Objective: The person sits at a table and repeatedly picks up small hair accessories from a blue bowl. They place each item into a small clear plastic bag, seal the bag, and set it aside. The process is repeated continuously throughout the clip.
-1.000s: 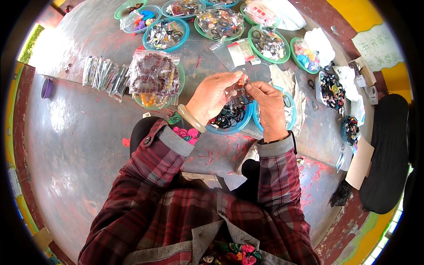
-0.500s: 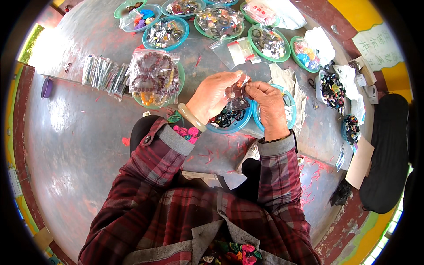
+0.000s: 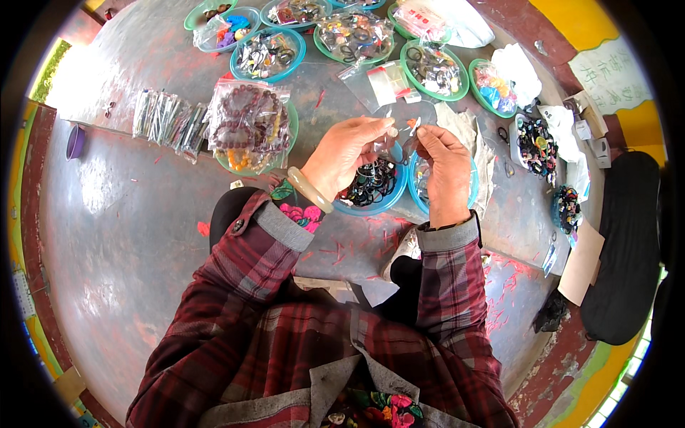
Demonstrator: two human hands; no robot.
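Observation:
Above a blue basin (image 3: pixel 349 210) of black hair ties (image 3: pixel 374 178), my two hands are close together but apart. My left hand (image 3: pixel 342 153), with a pale bangle (image 3: pixel 310 189) at the wrist, is closed on what looks like a small clear plastic bag (image 3: pixel 386 147). Its thumb points toward the right hand. My right hand (image 3: pixel 445 160) pinches a small orange and white piece (image 3: pixel 412 124) between thumb and fingertip; its exact kind is too small to tell. Below this hand a second blue basin (image 3: pixel 475 187) is partly covered.
Left of my hands, a bag of dark red bead bracelets (image 3: pixel 250 118) lies on a green basin (image 3: pixel 292 128), beside packets of thin items (image 3: pixel 168 121). More basins (image 3: pixel 268 55) of packaged goods line the far side. A white tray (image 3: pixel 517 146) holds dark hair ties at right.
My right hand has drawn slightly right, away from the left, with the small orange and white piece. The bag between my hands has shifted, showing more of the black hair ties below.

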